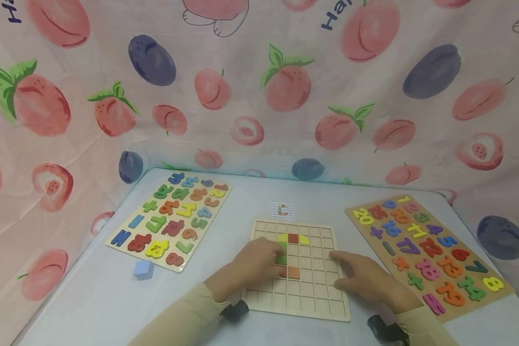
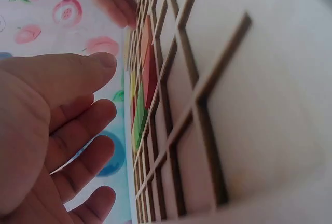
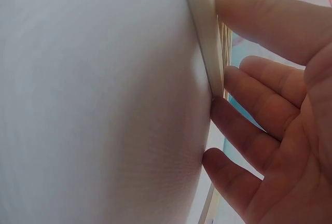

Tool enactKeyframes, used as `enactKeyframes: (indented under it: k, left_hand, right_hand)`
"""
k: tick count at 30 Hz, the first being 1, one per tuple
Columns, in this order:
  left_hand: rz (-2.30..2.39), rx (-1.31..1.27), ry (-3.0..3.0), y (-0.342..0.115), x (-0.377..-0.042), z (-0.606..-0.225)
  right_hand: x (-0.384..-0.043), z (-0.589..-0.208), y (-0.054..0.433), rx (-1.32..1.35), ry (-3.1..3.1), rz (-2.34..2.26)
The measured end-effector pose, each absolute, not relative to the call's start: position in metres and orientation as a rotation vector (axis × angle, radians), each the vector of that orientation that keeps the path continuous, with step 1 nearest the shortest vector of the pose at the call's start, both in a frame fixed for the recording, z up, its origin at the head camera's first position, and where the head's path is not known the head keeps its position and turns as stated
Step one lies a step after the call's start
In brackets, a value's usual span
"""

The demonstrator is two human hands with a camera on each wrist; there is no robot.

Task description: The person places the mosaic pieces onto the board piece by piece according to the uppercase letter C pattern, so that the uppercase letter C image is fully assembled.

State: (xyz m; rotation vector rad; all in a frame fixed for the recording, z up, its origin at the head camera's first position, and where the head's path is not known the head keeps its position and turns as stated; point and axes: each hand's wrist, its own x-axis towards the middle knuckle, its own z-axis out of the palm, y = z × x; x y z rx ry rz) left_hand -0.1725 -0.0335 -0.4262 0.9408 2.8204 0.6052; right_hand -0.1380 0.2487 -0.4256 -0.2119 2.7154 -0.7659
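Note:
A wooden grid board lies on the table with several coloured pieces in its squares. Near its top, a red square sits between two yellow pieces. Below are green pieces and an orange square; a red piece beside it is mostly hidden by the left hand in the head view. My left hand is over the board's left part, fingers apart with nothing between them. My right hand is at the board's right edge, thumb and fingertips against the rim, fingers loosely bent.
A small printed pattern card lies just beyond the board. Number puzzle boards stand on both sides, one at left and one at right. A blue cube sits near the left one. Fruit-patterned cloth hangs behind the table.

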Motion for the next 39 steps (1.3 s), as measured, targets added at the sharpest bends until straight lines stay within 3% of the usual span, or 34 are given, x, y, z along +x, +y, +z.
enactKeyframes:
  k: [8, 39]
  left_hand:
    - [0.683, 0.705, 2.806, -0.056, -0.176, -0.424]
    - [0.793, 0.48, 2.801, -0.136, -0.17, -0.429]
  right_hand:
    - [-0.139, -0.426, 0.248, -0.197, 2.715, -0.752]
    - [-0.139, -0.427, 0.249, -0.211, 2.712, -0.759]
